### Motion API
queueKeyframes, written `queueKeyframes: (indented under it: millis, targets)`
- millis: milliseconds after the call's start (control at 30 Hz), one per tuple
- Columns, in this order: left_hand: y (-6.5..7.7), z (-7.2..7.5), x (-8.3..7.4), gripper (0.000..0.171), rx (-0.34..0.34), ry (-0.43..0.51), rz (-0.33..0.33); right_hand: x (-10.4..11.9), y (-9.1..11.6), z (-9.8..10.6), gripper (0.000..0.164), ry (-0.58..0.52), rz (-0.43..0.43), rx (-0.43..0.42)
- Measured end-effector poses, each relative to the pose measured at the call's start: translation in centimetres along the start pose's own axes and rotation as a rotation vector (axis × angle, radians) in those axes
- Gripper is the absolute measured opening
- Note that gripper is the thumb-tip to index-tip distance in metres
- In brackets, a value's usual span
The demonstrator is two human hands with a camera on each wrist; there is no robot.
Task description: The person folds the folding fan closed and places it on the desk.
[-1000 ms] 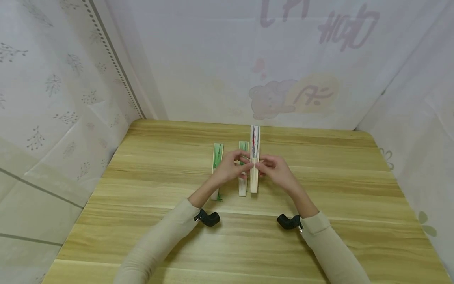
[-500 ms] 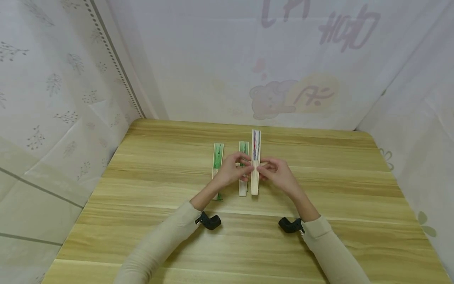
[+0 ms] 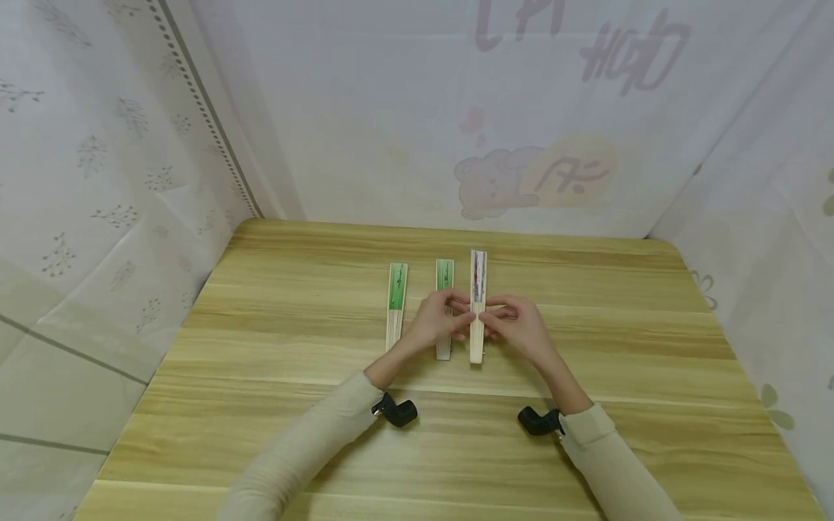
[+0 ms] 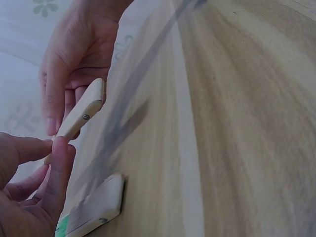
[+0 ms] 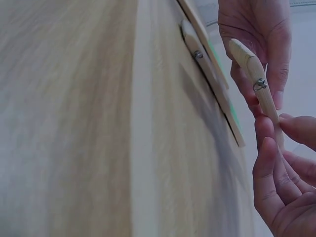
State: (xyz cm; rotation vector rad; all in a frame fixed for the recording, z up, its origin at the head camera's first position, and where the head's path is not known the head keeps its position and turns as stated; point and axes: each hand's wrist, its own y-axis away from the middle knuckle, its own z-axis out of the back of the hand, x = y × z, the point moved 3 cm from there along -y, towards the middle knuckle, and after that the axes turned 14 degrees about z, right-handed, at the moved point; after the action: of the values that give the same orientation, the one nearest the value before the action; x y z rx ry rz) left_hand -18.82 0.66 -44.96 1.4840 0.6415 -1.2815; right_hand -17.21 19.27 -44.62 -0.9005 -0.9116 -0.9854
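A folded hand fan [image 3: 478, 278] with a white, red and dark pattern is held above the table, its pale wooden ribs toward the person. My left hand [image 3: 433, 320] pinches its left side between thumb and fingers. From the other side my right hand [image 3: 521, 325] pinches the same fan at about mid-length. In the right wrist view a metal rivet with a small ring shows near the end of the held fan [image 5: 256, 74]. Just left of it lies a green folded fan [image 3: 444, 272], partly behind the left hand. Another green folded fan [image 3: 398, 289] lies farther left, its lower end hidden by the left wrist.
The wooden table [image 3: 586, 463] reaches back to a pale printed curtain [image 3: 365, 130], with more curtain at both sides. A black wrist mount [image 3: 399, 411] sticks out from the left cuff, and a similar black mount [image 3: 538, 421] from the right.
Both hands have moved slightly right and toward the person, carrying the patterned fan along. The gap between it and the nearer green fan has widened. Both green fans stay in place.
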Motion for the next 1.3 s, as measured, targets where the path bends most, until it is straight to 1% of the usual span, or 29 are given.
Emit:
queueKeyframes:
  millis: [133,300,333,500,533,567,667,1000,1300]
  targets:
    - [-0.1,-0.5,0.2,0.025,-0.002,-0.006,0.011,-0.3,0.3,0.3,0.035,-0.005,0.007,0.008]
    - [-0.2,-0.9,0.5,0.025,-0.001,-0.013,0.016,-0.7,0.6,0.6,0.037,-0.038,-0.008,0.031]
    - [-0.2,-1.0,0.5,0.025,0.001,-0.01,0.018,-0.3,0.7,0.7,0.037,-0.045,-0.013,0.037]
    - [-0.2,-1.3,0.8,0.027,0.003,-0.009,0.029,-0.9,1.0,0.7,0.039,-0.057,-0.046,0.033]
    - [-0.3,-1.4,0.9,0.027,0.003,-0.009,0.031,-0.9,1.0,0.6,0.039,-0.056,-0.047,0.031]
    - [-0.3,-1.4,0.9,0.028,0.002,-0.011,0.035,-1.4,1.1,0.6,0.039,-0.053,-0.046,0.025]
    - [-0.3,-1.5,1.1,0.028,0.002,-0.019,0.039,-1.5,1.1,0.6,0.038,-0.044,-0.038,0.02]
    - [-0.4,-1.9,1.0,0.03,-0.016,-0.071,0.046,-1.8,1.1,0.6,0.035,-0.025,-0.026,0.019]
    - [-0.4,-2.3,0.6,0.031,-0.033,-0.131,0.052,-2.0,1.1,0.7,0.033,-0.021,-0.052,0.019]
